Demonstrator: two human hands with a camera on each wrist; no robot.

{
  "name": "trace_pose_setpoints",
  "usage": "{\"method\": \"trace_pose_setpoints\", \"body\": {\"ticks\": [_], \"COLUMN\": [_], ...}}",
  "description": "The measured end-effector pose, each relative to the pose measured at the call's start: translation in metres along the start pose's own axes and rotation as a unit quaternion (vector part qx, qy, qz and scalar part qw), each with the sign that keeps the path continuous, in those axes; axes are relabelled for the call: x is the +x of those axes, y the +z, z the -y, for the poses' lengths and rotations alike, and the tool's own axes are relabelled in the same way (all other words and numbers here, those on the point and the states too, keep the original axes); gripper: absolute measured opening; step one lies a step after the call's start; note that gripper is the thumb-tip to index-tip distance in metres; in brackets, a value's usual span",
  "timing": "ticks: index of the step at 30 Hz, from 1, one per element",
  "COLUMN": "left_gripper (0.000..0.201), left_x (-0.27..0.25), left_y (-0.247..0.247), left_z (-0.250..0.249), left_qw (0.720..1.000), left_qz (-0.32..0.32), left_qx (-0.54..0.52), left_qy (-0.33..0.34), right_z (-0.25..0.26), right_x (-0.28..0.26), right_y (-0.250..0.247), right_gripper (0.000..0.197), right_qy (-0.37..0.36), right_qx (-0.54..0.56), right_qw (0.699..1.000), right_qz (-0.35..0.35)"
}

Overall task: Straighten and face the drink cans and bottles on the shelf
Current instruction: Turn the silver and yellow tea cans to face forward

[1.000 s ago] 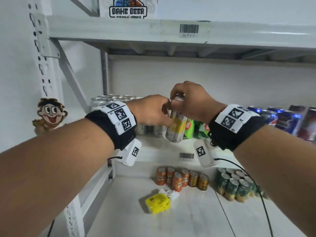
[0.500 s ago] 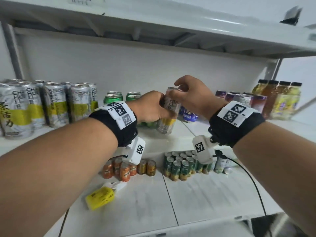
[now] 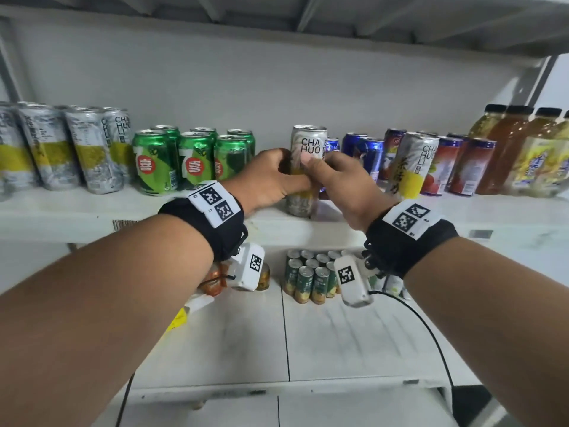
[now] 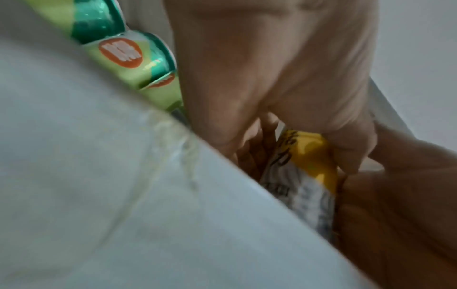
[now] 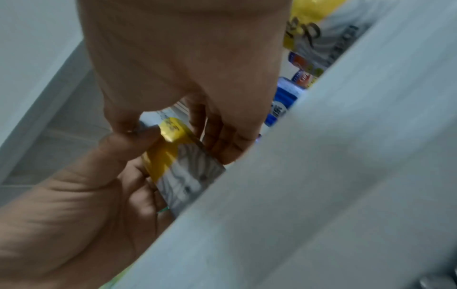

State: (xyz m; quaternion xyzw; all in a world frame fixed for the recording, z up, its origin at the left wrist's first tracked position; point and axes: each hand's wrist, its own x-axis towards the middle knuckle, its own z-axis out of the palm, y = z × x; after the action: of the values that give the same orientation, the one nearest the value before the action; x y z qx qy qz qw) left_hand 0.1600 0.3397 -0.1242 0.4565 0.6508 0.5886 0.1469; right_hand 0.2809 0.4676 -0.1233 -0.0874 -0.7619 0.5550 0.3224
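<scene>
A: Head view: what stands at the front of the white metal shelf [image 3: 92, 211]?

B: A tall silver can with a yellow band and "CHA HUO" lettering [image 3: 308, 146], upright near the shelf's front edge, between the green cans with red round logos [image 3: 172, 161] and the blue cans [image 3: 366, 152].

A: Who has hold of it?

B: Both hands. The left hand [image 3: 268, 177] wraps its fingers round the can's left side. The right hand [image 3: 341, 177] curls round the right side, its thumb pressed on the front just under the lettering. The two thumbs touch.

A: Do the wrist views agree?

B: Yes. From the left wrist, the left hand's [image 4: 272, 78] fingers are clamped on the yellow band [image 4: 309, 154], with the green cans [image 4: 128, 56] just beside. From the right wrist, the right hand's [image 5: 188, 64] fingers close on the same can [image 5: 183, 176], and blue cans [image 5: 284, 97] show behind.

A: Anything else like it?

B: A second silver and yellow can [image 3: 412, 167] stands tilted among the red cans [image 3: 446, 167], and a group of matching cans [image 3: 61, 149] sits at the far left. Amber bottles with black caps [image 3: 505, 146] stand far right.
</scene>
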Motion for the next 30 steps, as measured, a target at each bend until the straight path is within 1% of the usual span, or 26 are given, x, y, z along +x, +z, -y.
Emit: {"method": "trace_pose_setpoints", "body": {"ticks": [1,2,4,6,8,10,12,14,16,20,22,24,27,29,30], "left_gripper": [0.065,0.064,0.05,0.039,0.035,0.035,0.038,0.037,0.035,0.038,0.034,0.031,0.042,0.048,0.049], "left_x": [-0.003,-0.006,-0.009,-0.01,-0.01,-0.01,-0.01,-0.01,-0.009,-0.008,-0.009,-0.01,-0.011,-0.011,-0.011], "left_y": [0.001,0.001,0.0,-0.002,-0.003,-0.003,-0.003,-0.003,-0.003,-0.003,-0.003,-0.003,-0.001,0.0,0.0], "left_z": [0.005,0.009,0.016,0.018,0.018,0.018,0.018,0.02,0.021,0.02,0.02,0.021,0.02,0.019,0.019], "left_qw": [1.0,1.0,1.0,0.999,0.998,0.997,0.996,0.995,0.995,0.995,0.995,0.996,0.995,0.995,0.996], "left_qz": [0.006,0.016,0.023,0.018,0.009,0.0,-0.004,-0.005,-0.004,-0.012,-0.015,-0.018,-0.029,-0.031,-0.027], "left_qx": [0.0,0.003,-0.006,-0.032,-0.053,-0.069,-0.087,-0.099,-0.099,-0.104,-0.099,-0.092,-0.094,-0.091,-0.087], "left_qy": [-0.006,-0.01,-0.013,-0.014,-0.014,-0.017,-0.017,-0.015,-0.009,-0.003,0.003,0.007,0.004,-0.002,-0.005], "right_z": [-0.006,-0.011,-0.018,-0.019,-0.018,-0.017,-0.017,-0.018,-0.017,-0.011,-0.009,-0.007,-0.003,-0.003,-0.004], "right_x": [-0.002,-0.004,-0.005,-0.005,-0.003,-0.003,-0.003,-0.005,-0.006,-0.01,-0.012,-0.013,-0.015,-0.014,-0.012], "right_y": [0.001,0.002,0.001,-0.002,-0.004,-0.005,-0.005,-0.006,-0.006,-0.004,-0.003,-0.002,-0.001,-0.001,-0.001], "right_gripper": [0.045,0.05,0.051,0.057,0.064,0.068,0.065,0.056,0.052,0.056,0.058,0.064,0.071,0.068,0.06], "right_qy": [0.011,0.018,0.016,0.016,0.019,0.028,0.036,0.04,0.045,0.047,0.041,0.034,0.048,0.061,0.064], "right_qx": [0.006,0.01,0.02,0.024,0.03,0.053,0.08,0.095,0.099,0.093,0.083,0.072,0.084,0.09,0.089], "right_qw": [1.0,1.0,1.0,0.999,0.998,0.997,0.995,0.994,0.994,0.994,0.995,0.996,0.995,0.994,0.994], "right_qz": [0.004,0.006,0.014,0.03,0.043,0.049,0.043,0.034,0.03,0.033,0.036,0.039,0.04,0.031,0.03]}}
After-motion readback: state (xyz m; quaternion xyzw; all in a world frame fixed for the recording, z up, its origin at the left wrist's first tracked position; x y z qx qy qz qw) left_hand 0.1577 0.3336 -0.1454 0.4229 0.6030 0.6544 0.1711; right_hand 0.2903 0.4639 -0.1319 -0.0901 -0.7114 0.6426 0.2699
